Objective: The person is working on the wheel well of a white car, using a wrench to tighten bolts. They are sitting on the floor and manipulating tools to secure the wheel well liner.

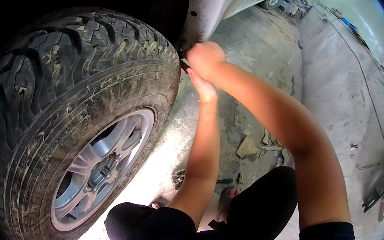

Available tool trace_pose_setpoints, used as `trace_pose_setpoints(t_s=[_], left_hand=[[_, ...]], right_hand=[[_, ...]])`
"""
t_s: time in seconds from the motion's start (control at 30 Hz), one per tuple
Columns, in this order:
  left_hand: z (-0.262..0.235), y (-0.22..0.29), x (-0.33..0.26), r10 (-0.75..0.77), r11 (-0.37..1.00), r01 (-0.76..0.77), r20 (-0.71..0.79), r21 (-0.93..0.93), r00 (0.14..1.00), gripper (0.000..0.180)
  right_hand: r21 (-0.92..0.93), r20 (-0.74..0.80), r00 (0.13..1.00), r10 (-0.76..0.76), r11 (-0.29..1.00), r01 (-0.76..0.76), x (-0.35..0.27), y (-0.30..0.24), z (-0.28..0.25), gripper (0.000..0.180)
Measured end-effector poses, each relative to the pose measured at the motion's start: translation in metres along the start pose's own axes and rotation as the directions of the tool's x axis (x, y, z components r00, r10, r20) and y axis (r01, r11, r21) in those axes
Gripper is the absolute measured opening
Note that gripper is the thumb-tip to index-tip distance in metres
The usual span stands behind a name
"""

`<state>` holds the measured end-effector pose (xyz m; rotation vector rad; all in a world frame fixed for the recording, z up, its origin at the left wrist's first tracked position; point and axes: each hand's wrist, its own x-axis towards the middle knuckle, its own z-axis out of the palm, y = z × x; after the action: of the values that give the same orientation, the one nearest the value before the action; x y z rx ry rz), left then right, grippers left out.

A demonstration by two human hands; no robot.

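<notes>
Both my arms reach forward to the lower edge of a white car body panel (203, 12), just behind a large muddy tyre (97, 78). My right hand (206, 57) is closed in a fist against the panel's bottom end, and what it grips is hidden. Just below it, my left hand (201, 84) is turned palm up, its fingers closing around a small dark piece (185, 65) beside the tread. That piece is too covered to name. The tyre sits on a silver spoked wheel rim (83, 164); the wheel arch above is in black shadow.
Broken wood scraps (247, 147) lie on the concrete floor (252, 46) right of my arms. A dark tool handle (224, 180) lies near my foot. A black curved plastic part (383, 182) rests at the far right. Another wheel (272, 1) stands at the back.
</notes>
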<state>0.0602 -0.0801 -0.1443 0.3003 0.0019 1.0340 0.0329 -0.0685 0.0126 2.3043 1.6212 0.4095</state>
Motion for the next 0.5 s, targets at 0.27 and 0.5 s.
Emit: trace_pose_setpoints(t_s=[0.27, 0.5], left_hand=[[0.000, 0.010, 0.011, 0.079, 0.987, -0.085, 0.042, 0.137, 0.996, 0.082], [0.023, 0.025, 0.003, 0.189, 0.949, -0.200, 0.065, 0.245, 0.980, 0.089]], right_hand=[[0.088, 0.203, 0.977, 0.071, 0.992, -0.091, 0.005, -0.004, -0.032, 0.018], [0.203, -0.015, 0.992, 0.123, 0.972, -0.117, 0.026, 0.013, -0.076, 0.025]])
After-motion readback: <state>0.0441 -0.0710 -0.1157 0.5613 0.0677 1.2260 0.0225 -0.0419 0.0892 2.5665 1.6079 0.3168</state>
